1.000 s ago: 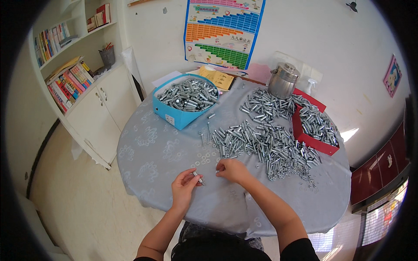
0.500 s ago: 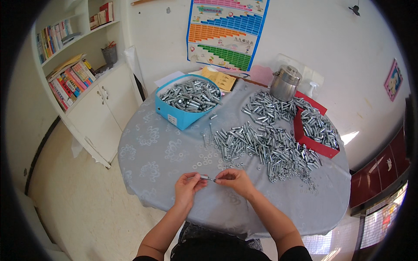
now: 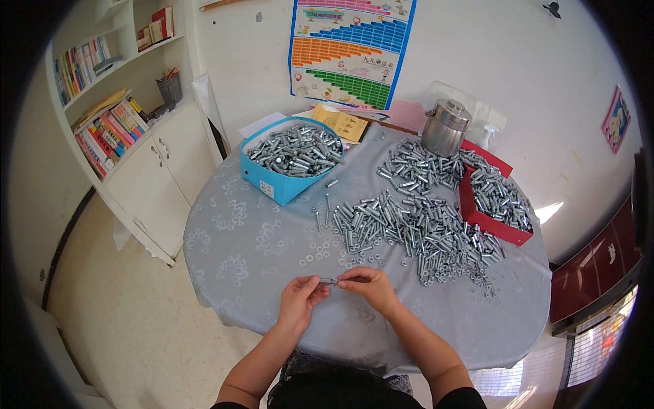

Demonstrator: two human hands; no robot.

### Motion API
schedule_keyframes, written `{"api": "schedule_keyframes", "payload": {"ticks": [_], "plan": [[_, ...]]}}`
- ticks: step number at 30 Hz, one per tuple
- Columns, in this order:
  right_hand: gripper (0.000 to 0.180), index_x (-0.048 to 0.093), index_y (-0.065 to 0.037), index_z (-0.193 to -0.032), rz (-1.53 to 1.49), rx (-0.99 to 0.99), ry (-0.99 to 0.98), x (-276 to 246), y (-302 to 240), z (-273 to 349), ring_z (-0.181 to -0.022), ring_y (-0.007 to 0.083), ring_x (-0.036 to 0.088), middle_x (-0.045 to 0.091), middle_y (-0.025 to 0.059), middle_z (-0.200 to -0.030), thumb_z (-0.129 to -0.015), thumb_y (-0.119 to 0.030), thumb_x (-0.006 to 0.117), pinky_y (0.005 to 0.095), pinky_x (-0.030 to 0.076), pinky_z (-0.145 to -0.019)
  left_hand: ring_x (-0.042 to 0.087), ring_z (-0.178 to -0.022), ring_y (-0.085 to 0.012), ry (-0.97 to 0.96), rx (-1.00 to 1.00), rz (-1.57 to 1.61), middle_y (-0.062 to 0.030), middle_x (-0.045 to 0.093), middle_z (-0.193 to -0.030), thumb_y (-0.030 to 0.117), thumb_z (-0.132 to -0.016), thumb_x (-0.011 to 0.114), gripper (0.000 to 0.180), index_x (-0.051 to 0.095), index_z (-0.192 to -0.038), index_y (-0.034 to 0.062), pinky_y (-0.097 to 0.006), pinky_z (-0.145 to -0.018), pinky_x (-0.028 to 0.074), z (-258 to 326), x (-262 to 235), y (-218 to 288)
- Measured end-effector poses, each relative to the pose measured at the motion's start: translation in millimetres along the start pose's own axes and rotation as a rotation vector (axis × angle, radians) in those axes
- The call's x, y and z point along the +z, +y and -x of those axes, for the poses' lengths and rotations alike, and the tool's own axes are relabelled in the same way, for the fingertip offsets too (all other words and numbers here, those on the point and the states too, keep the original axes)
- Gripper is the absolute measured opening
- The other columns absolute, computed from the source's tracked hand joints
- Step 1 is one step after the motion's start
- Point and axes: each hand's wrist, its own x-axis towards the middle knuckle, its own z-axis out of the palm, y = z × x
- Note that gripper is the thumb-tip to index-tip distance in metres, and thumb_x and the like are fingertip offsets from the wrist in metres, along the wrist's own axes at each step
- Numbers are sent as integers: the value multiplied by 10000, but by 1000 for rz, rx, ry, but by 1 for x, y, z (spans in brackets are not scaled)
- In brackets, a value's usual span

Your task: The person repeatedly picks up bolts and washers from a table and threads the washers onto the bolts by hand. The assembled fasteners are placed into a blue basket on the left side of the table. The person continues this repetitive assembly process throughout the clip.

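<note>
Head view: The left hand holds a metal bolt between thumb and fingers, over the near part of the grey tablecloth. The right hand, fingertips pinched narrow, meets the bolt's right end; any small part inside that pinch is hidden. Loose washers lie just beyond. Judged step: fitting or adjusting at the bolt's end. The next move appears to call for a steady left grip and fine right fingertip work.
</note>
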Motion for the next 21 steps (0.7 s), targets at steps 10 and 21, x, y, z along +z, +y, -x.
{"api": "schedule_keyframes", "payload": {"ticks": [10, 21], "plan": [[162, 678, -24, -909, 78, -181, 32, 0, 1, 1, -825, 105, 550, 617, 54, -879, -748, -27, 664, 206, 430, -719, 618, -718, -214, -5, -51, 40, -177, 610, -863, 86, -829, 594, 156, 496, -895, -16, -285, -657, 541, -1, 2, -6], [164, 666, -14, -941, -6, -72, 12, 1, -5, 1, -764, 78, 514, 601, 24, -895, -799, -84, 624, 199, 419, -691, 606, -692, -165, -30, -135, 52, -158, 613, -864, 118, -846, 576, 133, 508, -869, 6, -232, -634, 538, 3, 7, -4]]}}
